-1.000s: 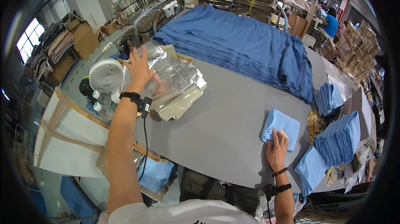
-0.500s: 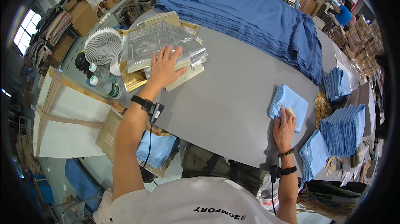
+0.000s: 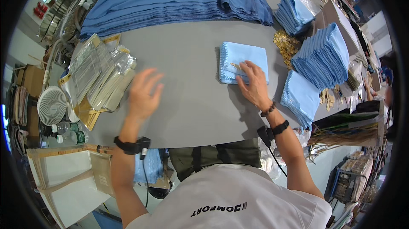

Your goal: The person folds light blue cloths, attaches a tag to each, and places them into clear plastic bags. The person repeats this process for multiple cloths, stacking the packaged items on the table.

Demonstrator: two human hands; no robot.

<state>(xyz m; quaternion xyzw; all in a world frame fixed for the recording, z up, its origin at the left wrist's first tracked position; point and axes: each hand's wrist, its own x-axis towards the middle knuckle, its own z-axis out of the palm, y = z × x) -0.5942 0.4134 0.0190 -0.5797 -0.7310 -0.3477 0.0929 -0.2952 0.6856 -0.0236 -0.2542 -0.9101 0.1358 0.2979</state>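
Observation:
A folded light blue cloth with a stitched scalloped edge lies flat on the grey table. The fingers of my right hand rest on it, thumb spread from the rest. Beside those fingertips, a small gold-beige tag lies on the cloth; part of it may be hidden. My left hand is over the table with its fingers apart and slightly blurred, holding nothing. Left of that hand is a pile of clear plastic bags with pale cards.
Dark blue fabric layers cover the far side. On the right stand stacked folded light blue cloths, a single folded cloth and gold tags. A white fan and water bottles sit at the left edge.
My left hand has lifted off the plastic bags and moved right. My right hand stays on the folded cloth. The view has turned to the right.

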